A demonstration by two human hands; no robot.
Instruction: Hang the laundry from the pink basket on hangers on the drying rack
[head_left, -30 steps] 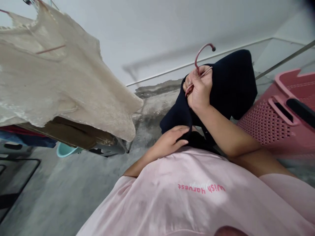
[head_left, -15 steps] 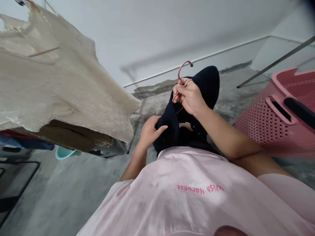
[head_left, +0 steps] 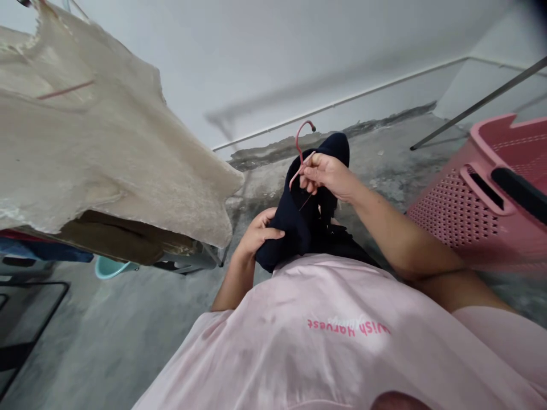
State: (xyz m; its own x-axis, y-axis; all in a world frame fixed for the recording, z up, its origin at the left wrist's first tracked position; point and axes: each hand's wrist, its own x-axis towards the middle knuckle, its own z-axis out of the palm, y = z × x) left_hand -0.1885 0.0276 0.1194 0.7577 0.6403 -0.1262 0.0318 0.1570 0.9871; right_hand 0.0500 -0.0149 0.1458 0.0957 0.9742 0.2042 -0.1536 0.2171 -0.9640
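A dark navy garment (head_left: 294,222) hangs in front of my body, with a pink hanger (head_left: 299,139) partly inside it. My right hand (head_left: 325,175) pinches the hanger just below its hook, fingers closed round the wire. The hook curves up above the garment, its dark tip pointing right. My left hand (head_left: 260,232) grips the garment's left side, thumb on the front and the other fingers partly hidden behind the cloth. One lower stretch of hanger wire shows at the garment's opening; the rest is covered by cloth.
A beige garment (head_left: 128,136) hangs at the left on another pink hanger, with brown and blue clothes below it. A teal basin (head_left: 111,267) is on the concrete floor. At the right stands a pink perforated basket (head_left: 459,208), near a slanting metal pole (head_left: 478,103).
My right hand and the hanger have moved left and slightly down. The navy garment's right part has drawn in to the left and lower. My left hand has shifted slightly left.
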